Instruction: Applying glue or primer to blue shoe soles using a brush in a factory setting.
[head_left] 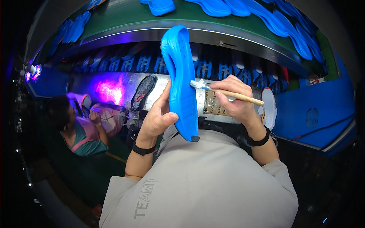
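My left hand (158,116) grips a bright blue shoe sole (178,87) by its left side, the thumb across its lower part. The sole stands nearly upright, its inner face turned to the right, with a dark patch at the bottom tip. In my right hand (237,99) is a brush (232,93) with a pale wooden handle, held between thumb and fingers. Its whitish bristles touch the sole's inner face around the middle. Behind the hands lies a metal work surface (131,81) with a dark shoe insole or sole (144,92) on it.
More blue soles (213,7) lie on a green conveyor belt (125,17) above. Below it stands a row of blue racks (144,64). A white shoe piece (268,108) is at my right, near a blue machine panel (315,117). A co-worker (81,125) sits at my left.
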`<state>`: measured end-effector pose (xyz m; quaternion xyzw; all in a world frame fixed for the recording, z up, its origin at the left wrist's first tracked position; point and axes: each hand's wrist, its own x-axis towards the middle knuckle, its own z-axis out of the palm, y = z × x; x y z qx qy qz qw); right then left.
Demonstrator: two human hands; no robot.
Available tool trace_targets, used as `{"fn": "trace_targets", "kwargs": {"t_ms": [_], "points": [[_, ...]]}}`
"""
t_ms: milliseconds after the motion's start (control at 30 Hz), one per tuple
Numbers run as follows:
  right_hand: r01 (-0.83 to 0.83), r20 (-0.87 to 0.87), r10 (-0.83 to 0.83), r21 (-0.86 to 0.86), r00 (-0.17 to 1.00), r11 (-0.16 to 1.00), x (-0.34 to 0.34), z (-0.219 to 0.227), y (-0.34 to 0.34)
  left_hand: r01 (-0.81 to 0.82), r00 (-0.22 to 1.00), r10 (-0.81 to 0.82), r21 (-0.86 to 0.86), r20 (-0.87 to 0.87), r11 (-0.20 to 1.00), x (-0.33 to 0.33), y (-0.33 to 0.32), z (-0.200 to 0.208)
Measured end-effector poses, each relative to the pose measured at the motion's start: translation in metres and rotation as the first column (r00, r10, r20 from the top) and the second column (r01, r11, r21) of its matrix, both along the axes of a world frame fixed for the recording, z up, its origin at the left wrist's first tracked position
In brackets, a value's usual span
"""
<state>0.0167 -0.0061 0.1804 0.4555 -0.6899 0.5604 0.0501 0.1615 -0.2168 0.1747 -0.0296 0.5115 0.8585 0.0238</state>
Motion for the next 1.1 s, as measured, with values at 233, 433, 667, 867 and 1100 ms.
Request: {"fn": "trace_targets", "kwargs": {"t_ms": [233,433,667,867,1100], "points": [[-0.101,0.062,0.098,0.048,0.993,0.994,0.009,0.001,0.011,-0.01,1.0,0.01,0.013,0.011,1.0,-0.003,-0.007,-0.002],[-0.189,0.245,0.188,-0.019,0.951,0.982,0.007,0.005,0.019,-0.035,0.999,0.036,-0.059,0.005,0.998,-0.006,-0.006,-0.003],[-0.076,0.053,0.078,-0.034,0.996,0.997,0.008,-0.002,0.018,-0.017,1.0,0.016,-0.063,-0.019,0.998,-0.012,-0.006,0.0],[-0.228,0.063,0.227,0.015,0.972,0.973,0.016,0.004,0.028,-0.046,0.998,0.044,-0.057,-0.043,0.997,-0.01,-0.009,-0.008],[-0.173,0.122,0.182,-0.086,0.976,0.981,0.017,0.002,0.029,-0.035,0.998,0.033,-0.039,-0.051,0.999,-0.008,-0.01,-0.012]]}}
